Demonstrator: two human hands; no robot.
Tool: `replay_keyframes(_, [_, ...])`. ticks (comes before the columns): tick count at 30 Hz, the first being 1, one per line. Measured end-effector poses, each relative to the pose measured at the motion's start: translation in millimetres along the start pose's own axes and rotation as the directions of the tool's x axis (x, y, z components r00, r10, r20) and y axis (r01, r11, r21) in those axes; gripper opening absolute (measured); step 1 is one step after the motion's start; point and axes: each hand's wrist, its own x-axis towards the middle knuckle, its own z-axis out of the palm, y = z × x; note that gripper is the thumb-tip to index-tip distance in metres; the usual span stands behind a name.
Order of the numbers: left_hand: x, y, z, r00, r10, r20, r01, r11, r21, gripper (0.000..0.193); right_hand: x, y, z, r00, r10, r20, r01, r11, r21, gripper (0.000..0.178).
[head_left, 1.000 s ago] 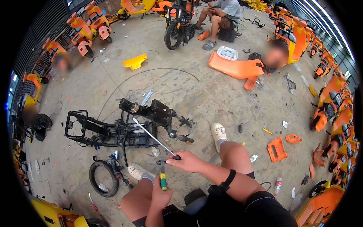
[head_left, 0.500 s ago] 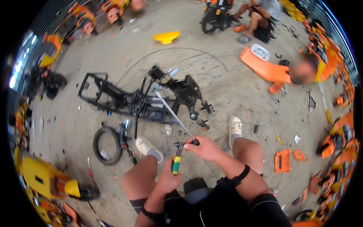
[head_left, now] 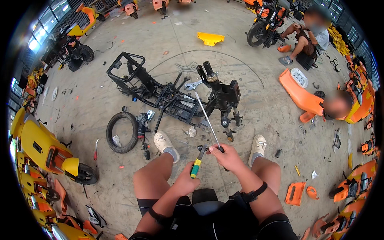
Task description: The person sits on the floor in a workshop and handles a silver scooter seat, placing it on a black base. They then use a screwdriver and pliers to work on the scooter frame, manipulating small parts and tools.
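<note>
Where scooters (head_left: 42, 134) flank littered concrete (head_left: 176, 38), windowed wall (head_left: 46, 24) beyond, screwdriver (head_left: 208, 121) in fingers (head_left: 222, 157)

Yellow scooter (head_left: 41, 140); orange panel (head_left: 300, 96); yellow panel (head_left: 211, 39)

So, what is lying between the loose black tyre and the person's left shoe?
The head view shows a long dark mechanical part between the tyre and the left shoe.

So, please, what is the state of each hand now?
Left hand: closed, holding a green-and-yellow-handled tool.
Right hand: closed, holding a long metal rod.
</note>
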Motion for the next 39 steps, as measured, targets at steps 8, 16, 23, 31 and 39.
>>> replay_keyframes(8, [3.8,-15.3,8.5,0.997,0.069,0.024,-0.067,0.995,-0.076,0.074,3.0,19.0,11.5,0.906,-0.387,-0.172,0.379,0.922,-0.076,0.027])
replay_keyframes(16, [9.3,-10.9,13.4,0.995,0.100,0.022,-0.100,0.995,-0.030,0.071,-8.1,0.2,-4.1,0.995,-0.073,-0.063,0.070,0.996,-0.060,0.027])
replay_keyframes(23, [15.7,-12.1,15.1,0.995,0.091,0.030,-0.089,0.994,-0.070,0.072,-4.6,-1.3,-5.8,0.997,-0.025,-0.076,0.025,1.000,0.007,0.027])
replay_keyframes(31, [17.8,-13.5,14.2,0.995,0.093,0.035,-0.091,0.993,-0.071,0.072,7.5,19.8,-0.6,0.940,-0.318,-0.127,0.303,0.945,-0.122,0.029])
replay_keyframes(39, [11.7,-20.5,8.3,0.996,0.089,-0.002,-0.089,0.993,-0.081,0.070,-1.0,-10.1,3.8,0.996,0.072,-0.043,-0.076,0.994,-0.078,0.035])
